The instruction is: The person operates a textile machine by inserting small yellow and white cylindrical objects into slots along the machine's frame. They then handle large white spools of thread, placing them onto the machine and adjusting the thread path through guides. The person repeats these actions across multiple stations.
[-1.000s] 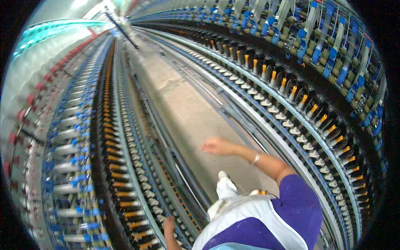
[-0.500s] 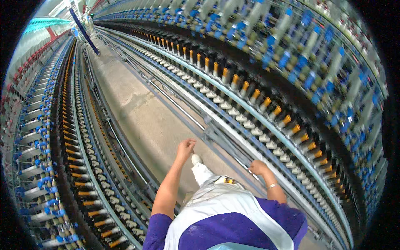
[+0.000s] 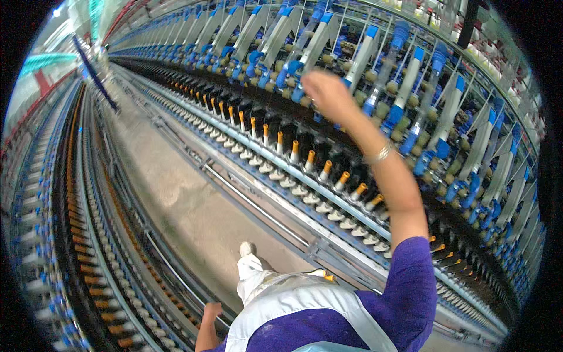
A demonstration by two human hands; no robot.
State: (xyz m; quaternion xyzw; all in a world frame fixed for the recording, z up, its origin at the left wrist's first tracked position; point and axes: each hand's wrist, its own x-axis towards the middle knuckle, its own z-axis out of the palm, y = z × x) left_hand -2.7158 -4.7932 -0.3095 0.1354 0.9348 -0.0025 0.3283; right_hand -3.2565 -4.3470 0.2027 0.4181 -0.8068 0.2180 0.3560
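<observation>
My right hand [image 3: 327, 97] is raised over the spinning machine on the right, beside its row of grey drafting arms [image 3: 319, 38] with blue ends. Motion blurs its fingers, so I cannot tell whether they touch a part or hold anything. A bracelet [image 3: 384, 152] circles that wrist. Below the hand runs a line of orange-topped bobbins [image 3: 294, 151] on the same machine. My left hand [image 3: 212, 311] hangs low at my side, near the left machine's lower rail; its fingers are too small and smeared to read.
Another spinning machine with orange-topped bobbins [image 3: 79, 249] lines the left side. Between both machines runs a narrow concrete aisle [image 3: 187, 182], with metal rails [image 3: 258, 202] along its right edge. A dark blue post [image 3: 94, 73] stands far ahead. Orange-tipped pieces [image 3: 326, 274] show at my apron.
My right hand has risen from low by the rails up to the drafting arms. The left has dropped back to my side. The view has shifted toward the right machine.
</observation>
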